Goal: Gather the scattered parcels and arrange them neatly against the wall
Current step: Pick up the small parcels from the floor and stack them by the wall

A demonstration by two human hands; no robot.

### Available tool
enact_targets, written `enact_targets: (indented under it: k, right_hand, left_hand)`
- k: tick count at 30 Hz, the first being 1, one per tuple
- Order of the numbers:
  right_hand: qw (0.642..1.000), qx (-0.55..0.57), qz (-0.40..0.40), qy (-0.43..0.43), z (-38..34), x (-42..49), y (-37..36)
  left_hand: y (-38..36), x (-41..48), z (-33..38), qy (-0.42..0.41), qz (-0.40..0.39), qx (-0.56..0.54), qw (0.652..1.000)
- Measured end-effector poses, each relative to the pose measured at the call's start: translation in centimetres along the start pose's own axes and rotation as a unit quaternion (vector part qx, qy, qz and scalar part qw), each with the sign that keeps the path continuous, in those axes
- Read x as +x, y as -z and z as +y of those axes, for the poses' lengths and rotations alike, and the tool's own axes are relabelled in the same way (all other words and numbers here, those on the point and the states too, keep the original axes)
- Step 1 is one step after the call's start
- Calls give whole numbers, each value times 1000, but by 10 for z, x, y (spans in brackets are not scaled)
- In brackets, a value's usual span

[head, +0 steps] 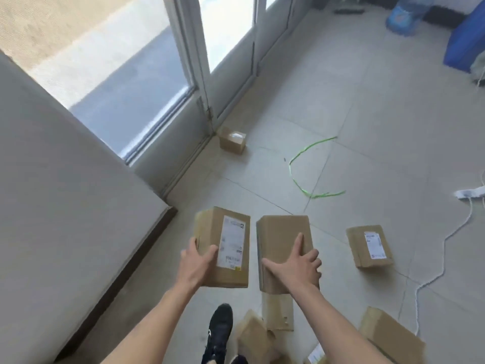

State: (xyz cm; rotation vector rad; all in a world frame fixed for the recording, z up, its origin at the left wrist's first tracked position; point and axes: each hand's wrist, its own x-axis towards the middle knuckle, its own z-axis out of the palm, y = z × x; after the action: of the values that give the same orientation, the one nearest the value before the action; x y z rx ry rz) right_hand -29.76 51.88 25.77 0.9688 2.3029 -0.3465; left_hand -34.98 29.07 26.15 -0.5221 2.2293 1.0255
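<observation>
My left hand grips a brown cardboard parcel with a white label, held above the floor. Beside it, my right hand holds a plain brown parcel, fingers spread over its top. A small parcel stands by the door frame, against the wall corner. Another labelled parcel lies on the floor to the right. More parcels lie near my feet: one at the bottom middle, a flat one under my right arm, and a large one at the bottom right.
A grey wall with a dark skirting runs along the left. Glass doors stand ahead. A green strap and a white cord with a power strip lie on the tiled floor. Blue items sit far right. My black shoe shows below.
</observation>
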Motion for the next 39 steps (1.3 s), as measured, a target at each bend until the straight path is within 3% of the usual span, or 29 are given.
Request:
enact_targets:
  k: [4,12,19,26,30,35,39]
  right_hand:
    - [997,-12,4,71,-59,-53,-30]
    - [965,-71,-23,249,-156,-205,-121]
    - [922,-138,-26,362,-191,-350,-213]
    - [888,-216,-28,405,-142,-509,-329]
    - [889,-236,-24,393,-85,-573,-416]
    - [897,-258,-25,358,-23,-586,-514]
    - [892,-281,-18,354,-14,-562,-543]
  left_hand:
    - [47,-34,-54,27,16,-110,993]
    - [153,-123,-233,127,110,-273,947]
    - [194,-228,-386,157,189,-332,911]
    - [186,-366,-549,174,232,-382,877]
    - [156,-428,-648,193,227,-401,866]
    - [93,-444,-742,225,221,-440,841]
    - [48,-422,-765,240,208,-469,824]
